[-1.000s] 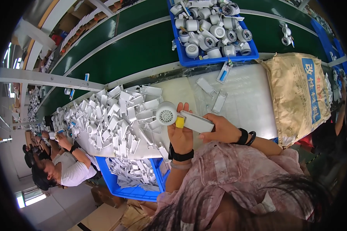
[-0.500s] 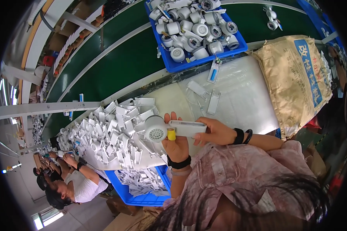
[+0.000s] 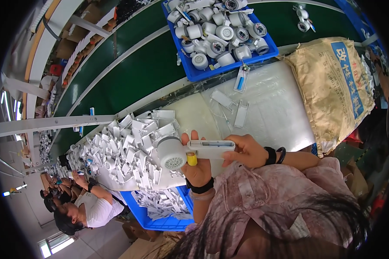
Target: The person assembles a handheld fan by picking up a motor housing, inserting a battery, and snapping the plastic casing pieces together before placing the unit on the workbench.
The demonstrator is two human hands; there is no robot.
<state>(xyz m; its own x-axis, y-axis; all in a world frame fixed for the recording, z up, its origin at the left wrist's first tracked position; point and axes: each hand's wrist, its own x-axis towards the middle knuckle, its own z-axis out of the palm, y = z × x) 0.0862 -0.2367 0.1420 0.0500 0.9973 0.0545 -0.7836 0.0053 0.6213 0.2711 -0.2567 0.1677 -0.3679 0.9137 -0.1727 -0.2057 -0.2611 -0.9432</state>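
A white device with a round, grilled head (image 3: 172, 153) and an oblong handle (image 3: 212, 149) lies level across my two hands. My left hand (image 3: 197, 172) is under the neck, palm up, with its fingertips showing behind the device. Beside that palm, a yellow piece (image 3: 192, 159) sits at the joint between head and handle. My right hand (image 3: 247, 151) grips the handle's far end between thumb and fingers. A long recess in the handle faces upward; what lies inside it is too small to make out.
White plastic parts (image 3: 134, 146) are heaped left of my hands, above a blue bin (image 3: 166, 223) of similar pieces. Beyond stands a blue crate (image 3: 272, 52) of round-headed devices. Loose white covers (image 3: 241, 114) lie ahead, a paper sack (image 3: 320, 86) at right. A co-worker (image 3: 95, 207) sits at left.
The device has rolled in my hands, so more of the handle's recess shows. Its round head has shifted slightly left and down. Both hands keep their hold.
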